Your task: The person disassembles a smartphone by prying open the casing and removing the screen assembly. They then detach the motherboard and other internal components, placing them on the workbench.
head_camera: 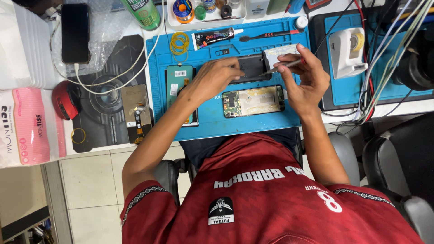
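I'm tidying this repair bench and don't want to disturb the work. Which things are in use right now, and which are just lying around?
In use:
- dark phone part under the left hand
- slim tool in the right hand
- opened phone on the blue mat

Lying about:
- black phone on charge
- yellow rubber bands
- glue tube
- tissue pack
- red mouse

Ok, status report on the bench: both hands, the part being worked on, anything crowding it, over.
Left hand pressing down on flat black rectangular phone panel. Right hand pinching thin metal tool, tip at the panel. Opened phone body with green circuit board lies close, just below.
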